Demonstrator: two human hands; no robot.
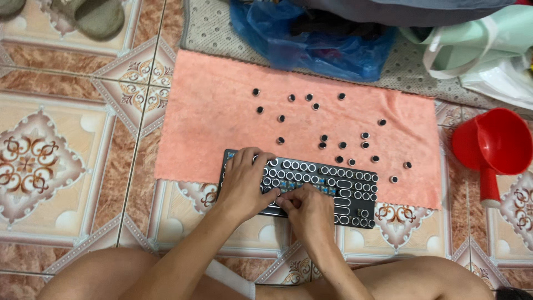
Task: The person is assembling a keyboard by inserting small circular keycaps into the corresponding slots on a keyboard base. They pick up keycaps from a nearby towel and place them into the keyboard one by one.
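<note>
Black keyboard (311, 186), flat rectangular slab w/ round silver-rimmed keys, lies on the near edge of a salmon-pink towel (211, 111), fuzzy terry-type cloth spread over glossy patterned floor tiles (61, 161). Some sockets in the mid rows are bare, showing blue switches. Left hand (243, 180) rests palm-down over the keyboard's left end, fingers spread and pressing on it, clamped on nothing. Right hand (307, 210) sits at the front-centre edge, fingertips pinched together on a key in the lower row; can't tell whether that key is loose. Hands nearly touching. Loose round keycaps (325, 139), approx 20, small black discs w/ shiny rims, scattered on the towel beyond the keyboard. 1 red plastic scoop (491, 145) to the right on the tiles, 1 crinkled blue plastic bag (316, 44) behind the towel.
</note>
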